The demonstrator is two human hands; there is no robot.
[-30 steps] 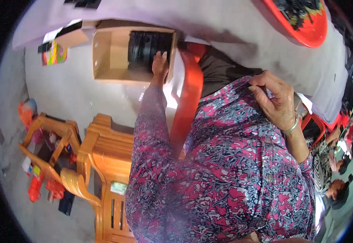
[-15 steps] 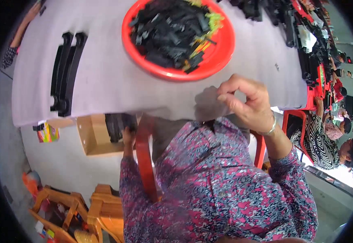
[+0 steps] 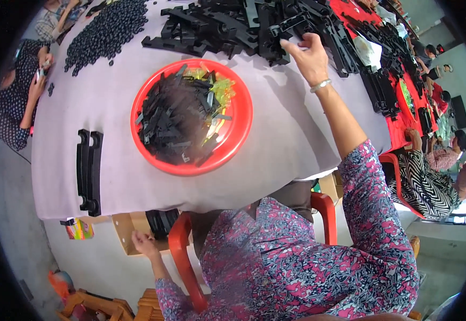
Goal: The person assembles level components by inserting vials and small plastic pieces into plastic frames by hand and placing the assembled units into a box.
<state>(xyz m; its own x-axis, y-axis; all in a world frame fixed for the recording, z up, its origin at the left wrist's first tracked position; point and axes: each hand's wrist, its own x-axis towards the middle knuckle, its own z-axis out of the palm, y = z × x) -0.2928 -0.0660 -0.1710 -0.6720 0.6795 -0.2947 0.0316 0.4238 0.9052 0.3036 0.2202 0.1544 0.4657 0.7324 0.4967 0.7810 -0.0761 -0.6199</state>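
My right hand (image 3: 312,58) reaches out over the near edge of a pile of long black plastic parts (image 3: 227,27). Its thumb and fingers are apart, with nothing between them. My left hand (image 3: 144,243) hangs below the table edge, over a cardboard box (image 3: 126,232); its loosely bent fingers look apart and empty. Long black parts (image 3: 162,222) stand inside that box, beside the hand. On the table between my arms, a red basin (image 3: 227,150) holds small black strips (image 3: 163,115) and yellow-green pieces (image 3: 223,92).
Two long black parts (image 3: 88,171) lie side by side at the table's left. Small round black pieces (image 3: 107,35) are heaped far left, near another person's hands (image 3: 39,75). A red chair arm (image 3: 179,251) rises next to my left forearm. Other people sit at right.
My right hand has moved from the near table edge out to the black pile. My left hand has shifted away from the black parts in the box. The view now takes in more of the table.
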